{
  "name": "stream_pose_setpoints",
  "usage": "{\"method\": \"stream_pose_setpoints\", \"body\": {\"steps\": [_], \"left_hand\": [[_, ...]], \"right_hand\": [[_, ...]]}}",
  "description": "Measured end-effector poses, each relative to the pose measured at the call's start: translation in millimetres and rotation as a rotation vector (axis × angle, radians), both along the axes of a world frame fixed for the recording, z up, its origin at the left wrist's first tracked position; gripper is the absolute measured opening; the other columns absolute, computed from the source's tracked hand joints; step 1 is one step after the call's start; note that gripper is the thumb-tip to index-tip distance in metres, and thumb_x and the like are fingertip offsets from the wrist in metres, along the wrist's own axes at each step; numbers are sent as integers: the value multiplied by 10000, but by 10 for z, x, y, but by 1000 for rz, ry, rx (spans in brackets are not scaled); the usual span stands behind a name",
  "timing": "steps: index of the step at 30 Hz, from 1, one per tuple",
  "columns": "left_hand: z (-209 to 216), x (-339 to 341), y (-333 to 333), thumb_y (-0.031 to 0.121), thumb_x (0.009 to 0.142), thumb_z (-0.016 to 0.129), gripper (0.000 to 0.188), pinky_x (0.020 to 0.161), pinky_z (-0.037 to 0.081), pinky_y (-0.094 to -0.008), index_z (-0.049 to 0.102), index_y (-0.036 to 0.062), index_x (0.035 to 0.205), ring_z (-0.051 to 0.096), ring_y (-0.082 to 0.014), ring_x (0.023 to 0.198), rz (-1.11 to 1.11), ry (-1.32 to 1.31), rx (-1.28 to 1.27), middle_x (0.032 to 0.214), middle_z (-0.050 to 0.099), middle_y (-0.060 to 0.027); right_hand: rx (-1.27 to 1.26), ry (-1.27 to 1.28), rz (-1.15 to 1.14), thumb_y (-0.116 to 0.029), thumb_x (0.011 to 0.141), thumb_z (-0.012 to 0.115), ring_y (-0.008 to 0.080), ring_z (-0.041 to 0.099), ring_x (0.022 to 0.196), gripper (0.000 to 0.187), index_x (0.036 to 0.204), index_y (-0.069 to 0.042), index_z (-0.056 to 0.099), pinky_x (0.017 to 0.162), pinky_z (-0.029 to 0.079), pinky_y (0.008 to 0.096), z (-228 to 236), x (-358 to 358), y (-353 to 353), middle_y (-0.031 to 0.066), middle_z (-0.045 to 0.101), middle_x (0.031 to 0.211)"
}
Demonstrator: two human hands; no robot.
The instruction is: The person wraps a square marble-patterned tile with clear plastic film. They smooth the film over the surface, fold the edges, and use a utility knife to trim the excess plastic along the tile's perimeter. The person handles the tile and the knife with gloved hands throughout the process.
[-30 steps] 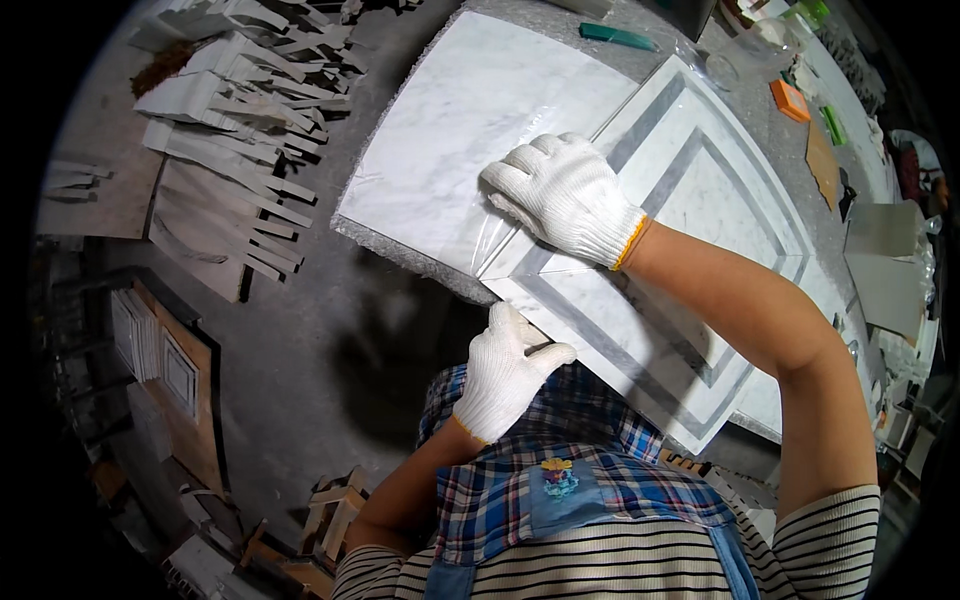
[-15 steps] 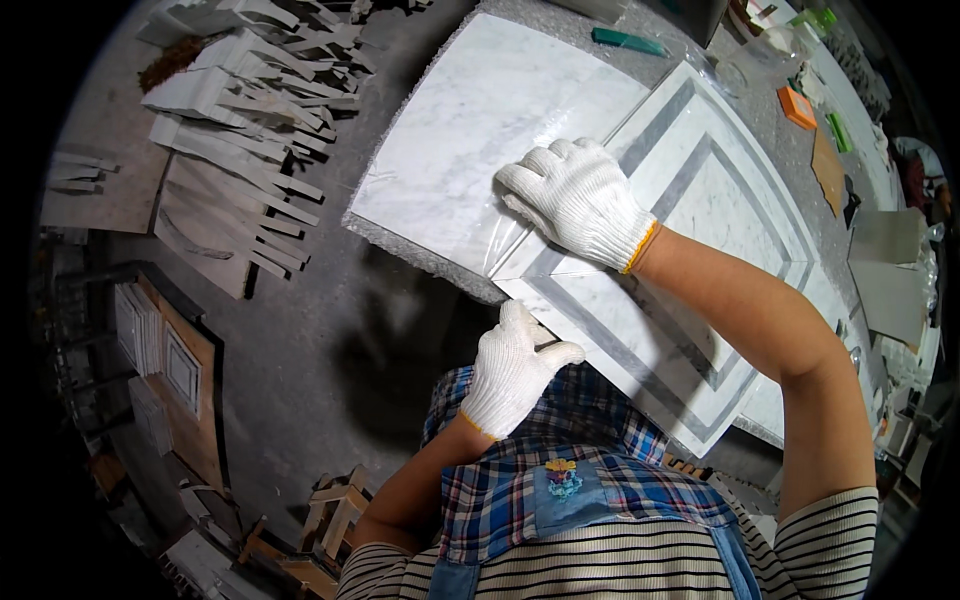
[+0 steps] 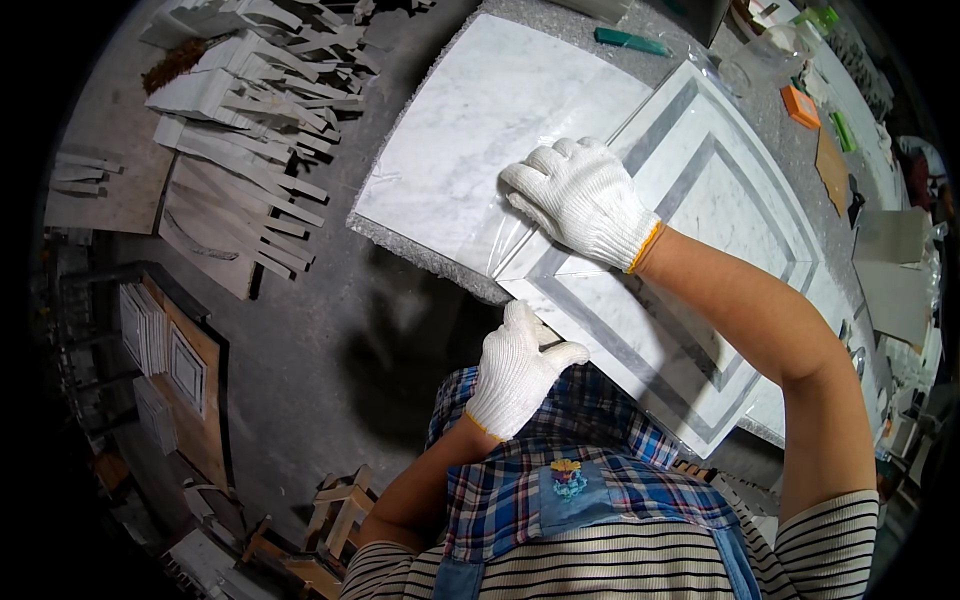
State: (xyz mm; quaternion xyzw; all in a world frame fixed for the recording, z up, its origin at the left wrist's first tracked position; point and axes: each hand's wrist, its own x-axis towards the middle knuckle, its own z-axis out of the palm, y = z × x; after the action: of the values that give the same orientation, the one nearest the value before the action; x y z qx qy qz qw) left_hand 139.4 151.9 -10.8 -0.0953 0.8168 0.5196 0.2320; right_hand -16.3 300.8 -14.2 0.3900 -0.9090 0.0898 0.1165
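Observation:
A marble panel (image 3: 722,218) with grey inlaid bands lies on the bench, its edge against a plain white marble slab (image 3: 470,120). My right hand (image 3: 585,205), in a white knit glove, rests knuckles up over the seam between them. Its fingers are curled and the thumb is drawn in; whatever they hold is hidden under the glove. My left hand (image 3: 520,370), also gloved, is at the panel's near edge, close to the corner by the slab. The left thumb is spread away from the fingers. Shiny clear film (image 3: 508,228) covers part of the slab beside my right hand.
A green bar (image 3: 632,41), an orange box (image 3: 799,106) and a cardboard piece (image 3: 830,170) lie on the bench beyond the panel. Thin stone strips (image 3: 250,205) are stacked on the floor at left. A wooden frame (image 3: 340,515) stands at lower left.

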Motion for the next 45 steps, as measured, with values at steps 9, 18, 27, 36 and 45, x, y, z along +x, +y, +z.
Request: {"method": "stream_pose_setpoints", "body": {"steps": [9, 18, 27, 36, 45], "left_hand": [[48, -117, -9, 274, 678, 936, 588, 755, 581, -335, 563, -85, 956, 736, -265, 764, -41, 25, -44, 810, 735, -195], [129, -192, 6, 260, 638, 950, 613, 753, 583, -336, 571, -102, 955, 736, -248, 782, -22, -69, -54, 849, 748, -201], [98, -193, 0, 235, 660, 938, 606, 767, 585, -327, 569, -117, 987, 738, -226, 799, -30, -81, -48, 865, 752, -213], [129, -166, 138, 284, 710, 930, 526, 723, 582, -351, 603, -94, 871, 739, -255, 749, 70, -23, -119, 819, 735, -228], [-15, -110, 287, 419, 705, 928, 602, 680, 566, -436, 611, -79, 823, 713, -376, 705, 100, 84, -378, 725, 685, -247]], "right_hand": [[-31, -25, -47, -378, 975, 625, 274, 686, 870, 240, 992, -150, 697, 771, 521, 426, 19, -48, 13, 74, 695, 899], [-68, 1, -26, -350, 952, 661, 277, 681, 819, 211, 1010, -150, 695, 715, 526, 421, -6, -83, 30, 65, 688, 878], [-73, 2, -46, -358, 952, 644, 283, 681, 840, 229, 942, -134, 690, 726, 527, 434, -7, -71, 19, 82, 687, 856], [-77, 6, -48, -353, 959, 636, 286, 673, 847, 227, 942, -133, 690, 745, 521, 431, -10, -70, 38, 82, 683, 865], [-100, -10, -33, -344, 959, 638, 276, 661, 867, 220, 943, -129, 682, 747, 513, 428, -24, -77, 46, 73, 671, 871]]}}
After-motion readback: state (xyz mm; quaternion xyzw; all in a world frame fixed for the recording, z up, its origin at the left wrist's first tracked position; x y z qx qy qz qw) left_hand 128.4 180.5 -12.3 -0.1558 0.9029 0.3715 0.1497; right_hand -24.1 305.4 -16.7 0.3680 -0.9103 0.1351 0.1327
